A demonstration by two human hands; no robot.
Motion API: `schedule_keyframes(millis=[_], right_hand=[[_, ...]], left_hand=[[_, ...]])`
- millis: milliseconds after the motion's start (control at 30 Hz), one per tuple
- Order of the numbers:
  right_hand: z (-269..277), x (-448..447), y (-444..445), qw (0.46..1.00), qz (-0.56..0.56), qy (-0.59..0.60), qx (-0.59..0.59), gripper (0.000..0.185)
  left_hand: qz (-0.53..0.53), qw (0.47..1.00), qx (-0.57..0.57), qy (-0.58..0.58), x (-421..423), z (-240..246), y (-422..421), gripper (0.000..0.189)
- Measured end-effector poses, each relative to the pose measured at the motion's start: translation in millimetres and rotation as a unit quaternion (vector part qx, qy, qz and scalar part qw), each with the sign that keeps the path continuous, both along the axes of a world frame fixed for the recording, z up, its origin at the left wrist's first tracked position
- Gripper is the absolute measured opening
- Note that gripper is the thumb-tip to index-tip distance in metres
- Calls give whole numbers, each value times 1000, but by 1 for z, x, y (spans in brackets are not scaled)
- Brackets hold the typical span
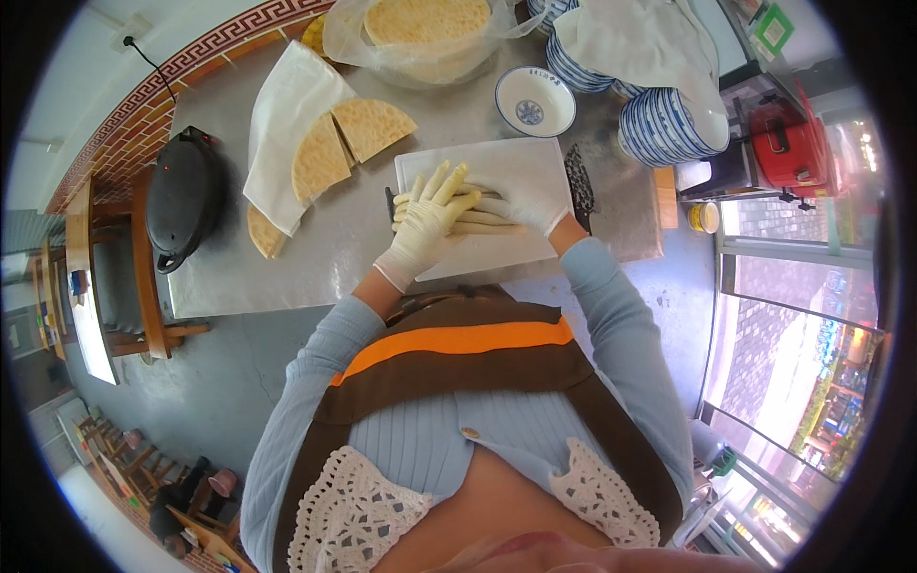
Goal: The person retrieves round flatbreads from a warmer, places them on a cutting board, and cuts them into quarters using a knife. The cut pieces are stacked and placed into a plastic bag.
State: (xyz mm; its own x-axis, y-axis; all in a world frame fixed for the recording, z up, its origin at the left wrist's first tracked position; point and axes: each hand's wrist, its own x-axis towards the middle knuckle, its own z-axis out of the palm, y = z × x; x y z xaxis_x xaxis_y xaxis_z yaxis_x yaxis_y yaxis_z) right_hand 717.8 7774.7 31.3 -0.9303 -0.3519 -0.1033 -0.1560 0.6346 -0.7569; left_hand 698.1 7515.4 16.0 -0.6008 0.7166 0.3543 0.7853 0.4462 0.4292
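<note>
My left hand [430, 215], in a thin pale glove, lies palm down with its fingers apart over several long pale strips [491, 228]. They look like dough or flatbread; the gloves make this hard to settle. From the right, my right hand [529, 197], in a whitish glove, rests over the same bundle. Its fingers partly blend with the strips, so its grip is unclear. Beneath both hands is a white cutting board [494, 258]. A black mottled flat thing [579, 179], perhaps a knife blade, lies along the board's right edge.
Cut flatbread wedges [372, 129] lie left of the board beside a white cloth [286, 107]. A black electric griddle [185, 193] stands at the table's left end. Behind are bagged flatbreads [430, 21], a patterned bowl [536, 102] and stacked bowls [663, 127].
</note>
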Motion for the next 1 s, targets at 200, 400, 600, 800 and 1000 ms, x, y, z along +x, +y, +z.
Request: schedule_keyframes(millis=[200,400,600,800,1000], right_hand=[[-36,61,3,988,-133,14,-78,76],[-56,63,-3,979,-180,66,65,91],[-98,77,12,965,-244,80,-48,87],[-140,88,-2,931,-350,60,-88,84],[-141,88,-9,925,-359,96,-81,81]], left_hand=[[57,965,90,-240,-12,-58,-36,90],[92,959,39,-265,-24,-88,-38,91],[125,941,125,-287,-12,-113,-44,89],[169,885,229,-367,-3,-141,-37,89],[166,923,186,-295,1,-146,-33,81]])
